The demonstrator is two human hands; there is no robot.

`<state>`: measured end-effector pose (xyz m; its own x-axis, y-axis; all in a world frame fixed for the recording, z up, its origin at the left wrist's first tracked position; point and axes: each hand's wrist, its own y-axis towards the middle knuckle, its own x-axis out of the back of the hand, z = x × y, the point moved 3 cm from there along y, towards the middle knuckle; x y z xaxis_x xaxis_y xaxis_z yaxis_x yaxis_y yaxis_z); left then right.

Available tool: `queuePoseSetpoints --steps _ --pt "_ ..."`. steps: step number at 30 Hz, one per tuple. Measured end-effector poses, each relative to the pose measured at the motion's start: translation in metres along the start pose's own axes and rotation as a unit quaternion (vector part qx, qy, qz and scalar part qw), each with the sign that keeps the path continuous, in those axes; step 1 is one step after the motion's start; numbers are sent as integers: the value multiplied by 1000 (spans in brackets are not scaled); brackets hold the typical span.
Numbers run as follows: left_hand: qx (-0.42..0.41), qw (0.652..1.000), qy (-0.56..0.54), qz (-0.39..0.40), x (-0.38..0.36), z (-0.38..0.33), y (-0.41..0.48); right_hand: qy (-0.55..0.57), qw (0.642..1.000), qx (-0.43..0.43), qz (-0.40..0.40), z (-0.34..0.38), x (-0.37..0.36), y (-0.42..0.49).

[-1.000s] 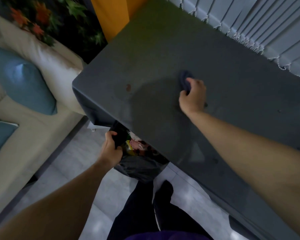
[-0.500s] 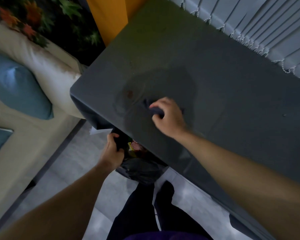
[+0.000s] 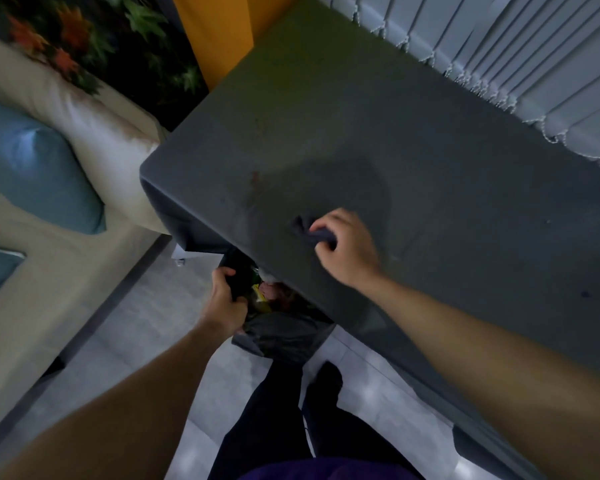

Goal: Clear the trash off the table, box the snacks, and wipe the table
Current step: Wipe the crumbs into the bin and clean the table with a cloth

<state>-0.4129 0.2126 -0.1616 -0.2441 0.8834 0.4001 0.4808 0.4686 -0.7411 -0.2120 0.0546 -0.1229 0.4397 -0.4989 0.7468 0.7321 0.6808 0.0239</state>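
My right hand [image 3: 345, 249] presses a dark cloth [image 3: 309, 232] onto the grey table [image 3: 430, 174], close to its near edge. A small reddish stain [image 3: 256, 175] sits on the tabletop, up and left of the cloth. Below the table edge my left hand [image 3: 224, 299] grips the rim of a black trash bag [image 3: 281, 334], held open; colourful wrappers [image 3: 262, 294] show inside it. The table edge hides part of the bag.
A beige sofa [image 3: 66, 258] with blue cushions [image 3: 39, 168] stands left of the table. Grey vertical blinds [image 3: 516, 64] hang along the far right side. An orange panel [image 3: 219, 32] stands behind the table's far end. My legs [image 3: 291, 427] are on the grey tile floor.
My right hand has dragged the cloth from farther out on the table toward the near edge, above the bag. My left hand has kept hold of the bag.
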Motion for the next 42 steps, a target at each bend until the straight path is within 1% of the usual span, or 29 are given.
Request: queuePoseSetpoints --steps 2,3,4,6,7,8,9,11,12,14,16,18,19,20,22,25,27,29,31,32,34,39,42 --pt "-6 1000 0 -9 -1 3 -7 32 995 46 80 13 -7 -15" --pt "-9 1000 1 -13 -2 5 -11 40 994 55 88 15 -5 -19" --pt "-10 1000 -1 -19 -3 8 -16 44 996 50 63 12 -1 -19" --pt "-8 999 -6 -32 -5 16 -26 36 998 1 -49 -1 15 -15" --pt "-5 999 -7 -38 -6 22 -31 17 994 -33 -104 -10 24 -13" --pt "-1 999 -6 -44 -7 28 -37 -11 988 -65 -139 -20 33 -12" --pt "1 999 -8 -49 -7 34 -44 -45 984 -92 -144 -28 41 -12" --pt "3 998 -14 -59 -8 47 -55 -123 980 -133 -82 -39 48 -14" --pt "3 998 -18 -66 -9 54 -61 -160 976 -137 -48 -43 50 -16" --pt "4 997 -31 -76 -9 67 -72 -217 969 -119 -21 -45 50 -23" --pt "8 995 -49 -87 -10 79 -84 -230 968 -90 -38 -36 50 -29" --pt "13 992 -71 -101 -10 88 -97 -194 978 -27 -67 -18 48 -34" --pt "15 990 -85 -108 -9 92 -103 -158 985 16 -65 -8 45 -36" --pt "18 988 -100 -115 -9 96 -110 -112 991 57 -43 6 41 -40" --pt "25 985 -118 -121 -8 100 -119 -40 993 105 38 29 30 -46" --pt "32 980 -135 -142 1 107 -136 -36 973 140 178 64 8 -61" --pt "32 976 -150 -156 10 111 -144 -50 951 137 273 83 -5 -70" --pt "28 970 -169 -170 22 114 -151 -88 919 126 363 96 -16 -77" --pt "25 965 -191 -181 36 118 -158 -131 885 120 431 107 -24 -83" --pt "24 962 -200 -185 43 120 -160 -147 872 122 451 113 -27 -84" --pt "21 957 -216 -194 60 122 -163 -159 859 121 472 127 -31 -81" --pt "4 954 -218 -207 100 124 -168 -184 851 122 477 164 -41 -60" --pt "8 954 -217 -207 125 129 -171 -207 842 154 473 192 -57 -47"
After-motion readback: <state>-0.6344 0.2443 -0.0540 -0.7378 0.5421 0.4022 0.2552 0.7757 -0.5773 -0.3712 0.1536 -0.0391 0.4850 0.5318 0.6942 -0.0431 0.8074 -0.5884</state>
